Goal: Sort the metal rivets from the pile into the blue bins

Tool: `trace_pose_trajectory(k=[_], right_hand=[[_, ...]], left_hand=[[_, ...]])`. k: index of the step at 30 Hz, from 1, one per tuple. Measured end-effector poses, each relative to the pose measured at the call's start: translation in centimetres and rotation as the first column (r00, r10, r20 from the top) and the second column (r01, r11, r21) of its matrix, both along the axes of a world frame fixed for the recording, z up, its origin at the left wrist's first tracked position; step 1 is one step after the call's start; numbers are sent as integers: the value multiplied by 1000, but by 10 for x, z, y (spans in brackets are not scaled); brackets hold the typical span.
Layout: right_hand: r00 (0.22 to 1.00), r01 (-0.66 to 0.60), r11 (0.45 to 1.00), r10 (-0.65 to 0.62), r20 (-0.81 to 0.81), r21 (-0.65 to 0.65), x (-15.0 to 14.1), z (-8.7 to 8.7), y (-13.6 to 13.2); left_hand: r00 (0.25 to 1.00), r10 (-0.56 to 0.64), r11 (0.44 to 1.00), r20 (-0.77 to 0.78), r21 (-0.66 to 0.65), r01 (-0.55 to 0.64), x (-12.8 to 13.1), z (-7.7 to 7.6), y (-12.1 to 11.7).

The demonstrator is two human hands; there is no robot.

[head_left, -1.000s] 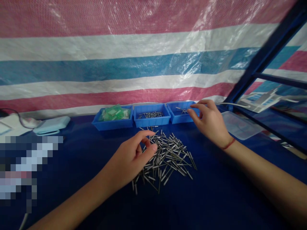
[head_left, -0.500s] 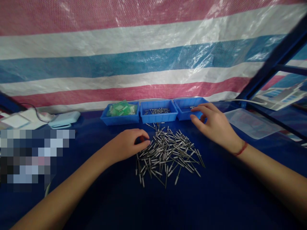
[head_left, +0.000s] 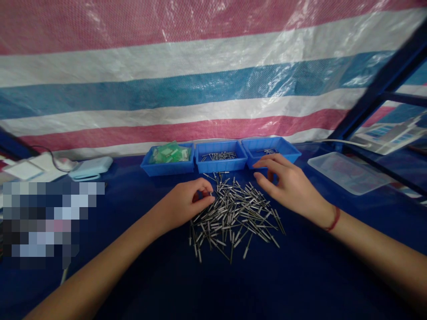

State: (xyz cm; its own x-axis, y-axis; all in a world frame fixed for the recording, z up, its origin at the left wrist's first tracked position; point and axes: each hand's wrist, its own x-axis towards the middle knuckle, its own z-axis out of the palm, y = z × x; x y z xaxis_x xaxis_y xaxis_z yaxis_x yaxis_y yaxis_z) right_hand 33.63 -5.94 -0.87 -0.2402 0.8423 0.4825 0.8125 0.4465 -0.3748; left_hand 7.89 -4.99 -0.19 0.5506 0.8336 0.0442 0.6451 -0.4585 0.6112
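Observation:
A heap of small metal pins (head_left: pixel 233 213) lies on the dark blue cloth in front of me. My left hand (head_left: pixel 185 204) rests at the heap's left edge, its fingers pinched together on a pin. Over the heap's far right side hovers my right hand (head_left: pixel 288 186), fingers apart and curved, holding nothing; a red string is round its wrist. Behind the heap stand three blue trays: the left tray (head_left: pixel 167 166) holds green pieces, the middle tray (head_left: pixel 220 164) holds pins, and the right tray (head_left: pixel 283 151) has a few pins.
A clear plastic lid (head_left: pixel 347 171) lies at the right. A pale blue device (head_left: pixel 90 168) with a cable sits at the left, beside white paper (head_left: pixel 23 169). A striped tarp (head_left: pixel 200 80) hangs behind. A dark blue frame (head_left: pixel 376 89) rises at the right.
My right hand has drawn back from the right tray to above the pins. My left hand stays at the heap's left edge, pinched.

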Motion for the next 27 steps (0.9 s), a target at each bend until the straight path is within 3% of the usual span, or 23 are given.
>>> trace_pose_trajectory(k=[4, 8, 11, 16, 27], right_hand=[[974, -220, 975, 218, -64, -28, -16, -2, -15], [905, -382, 923, 365, -216, -41, -31, -2, -30], [869, -393, 919, 385, -311, 41, -35, 1, -36], [847, -350, 931, 360, -390, 100, -36, 4, -39], [802, -346, 934, 342, -489, 86, -37, 3, -43]], left_hand=[[949, 163, 980, 271, -158, -123, 13, 8, -8], [845, 285, 924, 452, -365, -117, 27, 11, -21], [803, 327, 876, 498, -478, -60, 33, 10, -29], [814, 327, 809, 481, -588, 23, 37, 8, -37], [794, 265, 754, 547, -631, 183, 42, 8, -42]])
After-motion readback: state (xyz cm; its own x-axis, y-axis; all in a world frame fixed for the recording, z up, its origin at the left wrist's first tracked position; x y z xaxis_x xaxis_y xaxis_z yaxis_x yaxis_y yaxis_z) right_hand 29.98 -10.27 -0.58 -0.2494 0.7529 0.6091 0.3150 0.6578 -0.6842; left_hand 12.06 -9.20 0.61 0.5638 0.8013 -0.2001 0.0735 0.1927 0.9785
